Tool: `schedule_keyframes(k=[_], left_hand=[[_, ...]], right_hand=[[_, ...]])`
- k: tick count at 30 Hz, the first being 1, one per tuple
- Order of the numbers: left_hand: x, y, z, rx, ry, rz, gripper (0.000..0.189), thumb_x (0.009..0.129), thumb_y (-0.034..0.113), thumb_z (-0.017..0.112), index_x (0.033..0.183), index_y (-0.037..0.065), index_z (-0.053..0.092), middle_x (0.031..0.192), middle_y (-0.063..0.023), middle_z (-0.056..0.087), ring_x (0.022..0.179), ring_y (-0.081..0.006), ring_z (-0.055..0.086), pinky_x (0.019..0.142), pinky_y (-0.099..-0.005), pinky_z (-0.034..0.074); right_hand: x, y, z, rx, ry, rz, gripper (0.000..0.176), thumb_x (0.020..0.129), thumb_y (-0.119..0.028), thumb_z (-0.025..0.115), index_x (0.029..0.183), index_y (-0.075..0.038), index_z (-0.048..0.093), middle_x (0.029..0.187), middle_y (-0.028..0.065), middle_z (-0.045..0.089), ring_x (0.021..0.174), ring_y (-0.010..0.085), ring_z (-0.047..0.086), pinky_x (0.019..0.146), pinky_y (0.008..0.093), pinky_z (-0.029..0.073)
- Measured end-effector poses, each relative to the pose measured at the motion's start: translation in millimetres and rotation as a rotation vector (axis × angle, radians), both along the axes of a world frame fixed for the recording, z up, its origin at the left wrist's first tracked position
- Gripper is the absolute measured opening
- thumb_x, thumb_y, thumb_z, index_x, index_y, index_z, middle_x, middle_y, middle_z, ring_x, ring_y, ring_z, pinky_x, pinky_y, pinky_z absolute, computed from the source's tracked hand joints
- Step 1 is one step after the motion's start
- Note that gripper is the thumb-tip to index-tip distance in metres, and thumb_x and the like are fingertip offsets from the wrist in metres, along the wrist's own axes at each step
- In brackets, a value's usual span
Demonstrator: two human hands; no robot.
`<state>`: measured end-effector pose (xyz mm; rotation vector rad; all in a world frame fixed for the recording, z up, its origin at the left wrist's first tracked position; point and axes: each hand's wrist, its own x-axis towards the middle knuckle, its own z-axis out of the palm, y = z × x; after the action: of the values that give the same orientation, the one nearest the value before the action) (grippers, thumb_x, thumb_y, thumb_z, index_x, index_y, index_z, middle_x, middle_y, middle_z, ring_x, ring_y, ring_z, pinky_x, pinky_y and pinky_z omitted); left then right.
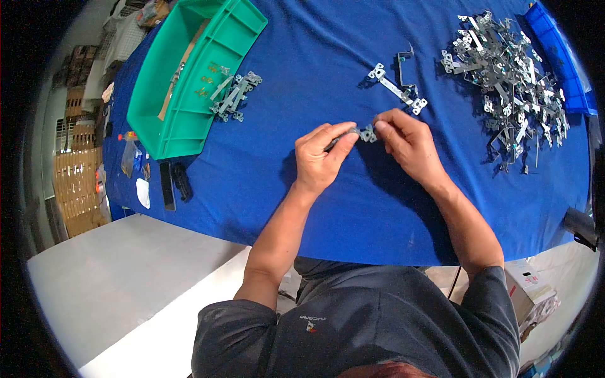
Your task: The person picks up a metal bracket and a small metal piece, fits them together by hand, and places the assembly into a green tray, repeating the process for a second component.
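My left hand (320, 155) is closed on a small metal bracket (367, 133), whose looped end pokes out to the right of the fingers. Close against that end, my right hand (408, 142) pinches thumb and forefinger together; whatever lies between them is too small to make out. Just beyond my hands, a flat silver bracket (396, 88) with looped ends lies on the blue cloth (302, 75). Beside it is a thin, bent bracket (401, 68). Farther right spreads a large heap of similar metal brackets (504, 82).
A green plastic bin (208, 129) stands at the left, with a small pile of brackets (236, 96) and several brass-coloured pieces (207, 80) beside it. A blue tray (561, 57) borders the heap at right. A black strip-like object (167, 186) lies near the table's left front edge.
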<state>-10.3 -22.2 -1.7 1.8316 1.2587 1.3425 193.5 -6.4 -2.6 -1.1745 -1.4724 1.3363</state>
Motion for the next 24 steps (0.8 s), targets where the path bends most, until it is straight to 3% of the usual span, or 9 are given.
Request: schedule_keyframes(k=[4,7,10,13,19,22,24], left_hand=[[0,-1,5,-0.046,-0.024,0.052,0.015,0.089,0.004,0.077,0.103,-0.001,0.076,0.077,-0.0073,0.069,0.064,-0.0119,0.06,0.058,-0.028,0.047],[-3,-1,1,-0.051,0.015,-0.018,0.015,0.089,0.004,0.077,0.104,-0.001,0.076,0.078,-0.0077,0.07,0.064,-0.012,0.061,0.058,-0.0277,0.047],[-2,1,1,-0.031,-0.017,-0.022,0.016,0.089,0.004,0.077,0.104,0.0,0.076,0.078,-0.0082,0.07,0.065,-0.0122,0.062,0.058,-0.0281,0.047],[-2,0,5,-0.072,0.033,-0.04,0.016,0.089,0.006,0.078,0.103,0.0,0.076,0.077,-0.0091,0.07,0.065,-0.0139,0.064,0.058,-0.0291,0.048],[-1,0,5,-0.079,0.1,-0.126,0.017,0.087,0.007,0.079,0.102,0.0,0.076,0.075,-0.0104,0.07,0.061,-0.0161,0.064,0.056,-0.0301,0.048],[0,0,6,-0.077,0.105,-0.137,0.017,0.086,0.007,0.08,0.101,0.0,0.076,0.075,-0.0107,0.069,0.061,-0.0161,0.063,0.056,-0.0302,0.048],[0,-1,5,-0.095,0.094,-0.118,0.016,0.086,0.006,0.079,0.101,0.0,0.076,0.075,-0.01,0.069,0.061,-0.0158,0.063,0.056,-0.0303,0.048]], right_hand=[[-1,-2,0,0.101,-0.103,0.089,0.013,0.1,-0.012,0.064,0.105,-0.001,0.069,0.071,0.0077,0.063,0.063,0.0091,0.057,0.056,0.0297,0.046],[2,-1,9,0.018,-0.174,0.109,0.014,0.099,-0.011,0.064,0.107,-0.001,0.069,0.072,0.0107,0.063,0.064,0.0102,0.059,0.058,0.0304,0.048],[2,-1,8,0.056,-0.174,0.114,0.016,0.1,-0.012,0.064,0.108,0.0,0.07,0.076,0.0089,0.065,0.065,0.0105,0.06,0.059,0.0302,0.048],[2,2,8,-0.157,0.071,0.077,0.018,0.101,-0.014,0.063,0.109,0.001,0.07,0.08,0.0063,0.066,0.067,0.0105,0.06,0.061,0.0292,0.049],[7,4,7,-0.01,-0.038,0.191,0.02,0.104,-0.017,0.06,0.112,-0.001,0.068,0.08,0.004,0.063,0.066,0.0096,0.059,0.06,0.0273,0.05],[1,1,1,0.024,0.037,0.037,0.019,0.104,-0.017,0.06,0.11,-0.001,0.067,0.08,0.0032,0.063,0.063,0.0084,0.057,0.057,0.0269,0.048],[3,1,1,-0.097,0.156,-0.027,0.017,0.103,-0.016,0.06,0.109,-0.001,0.067,0.08,0.0026,0.064,0.063,0.0079,0.056,0.057,0.0269,0.047]])
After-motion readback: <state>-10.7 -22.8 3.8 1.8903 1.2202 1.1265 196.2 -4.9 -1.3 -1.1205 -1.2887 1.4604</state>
